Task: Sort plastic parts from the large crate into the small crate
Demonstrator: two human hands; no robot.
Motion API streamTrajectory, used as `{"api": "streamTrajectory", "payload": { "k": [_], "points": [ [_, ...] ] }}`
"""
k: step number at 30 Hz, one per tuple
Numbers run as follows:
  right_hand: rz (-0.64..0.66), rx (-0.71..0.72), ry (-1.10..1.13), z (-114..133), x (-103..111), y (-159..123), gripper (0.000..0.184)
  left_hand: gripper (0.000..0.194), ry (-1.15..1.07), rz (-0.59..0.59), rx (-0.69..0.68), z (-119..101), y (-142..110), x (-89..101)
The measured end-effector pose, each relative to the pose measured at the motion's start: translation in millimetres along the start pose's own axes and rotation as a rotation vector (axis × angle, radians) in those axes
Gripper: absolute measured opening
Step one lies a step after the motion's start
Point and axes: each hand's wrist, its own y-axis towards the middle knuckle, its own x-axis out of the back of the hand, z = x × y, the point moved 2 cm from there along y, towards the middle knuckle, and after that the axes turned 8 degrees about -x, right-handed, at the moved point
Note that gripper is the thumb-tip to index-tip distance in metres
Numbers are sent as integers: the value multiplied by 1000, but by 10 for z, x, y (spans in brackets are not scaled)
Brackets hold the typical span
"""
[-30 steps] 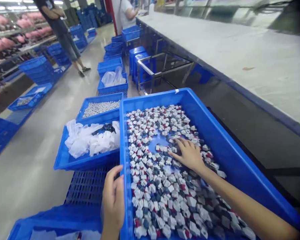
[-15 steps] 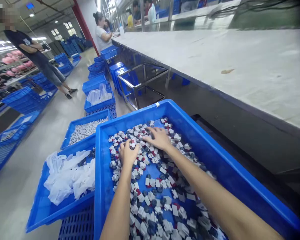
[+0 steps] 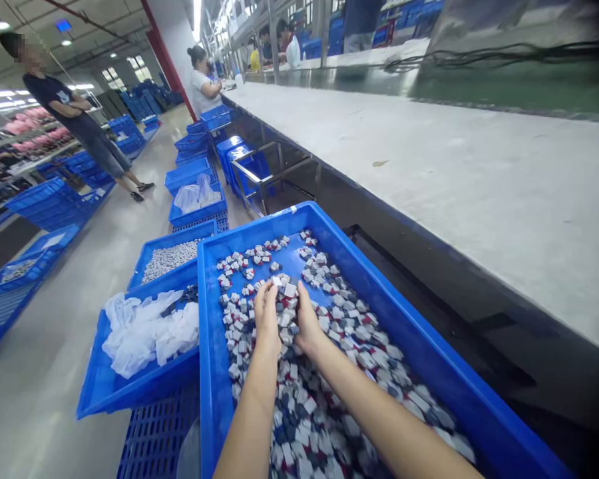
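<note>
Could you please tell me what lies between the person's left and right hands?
In the head view, a cluster of small white, red and dark pieces lies between the left hand and right hand.

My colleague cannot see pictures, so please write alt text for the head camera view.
A person's left hand and right hand cup small white, red and dark pieces inside a large blue tray, with more pieces around. At left is a smaller blue tray holding crumpled white material; at right, a white table.
</note>
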Motion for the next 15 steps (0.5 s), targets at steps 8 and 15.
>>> {"api": "streamTrajectory", "payload": {
  "k": [8,15],
  "points": [
    [25,94,-122,51,76,-1240,36,36,-353,-115,174,-144,-1142,385],
    [33,160,-247,-77,189,-1878,31,43,-630,-227,377,80,-1822,604]
  ]
}}
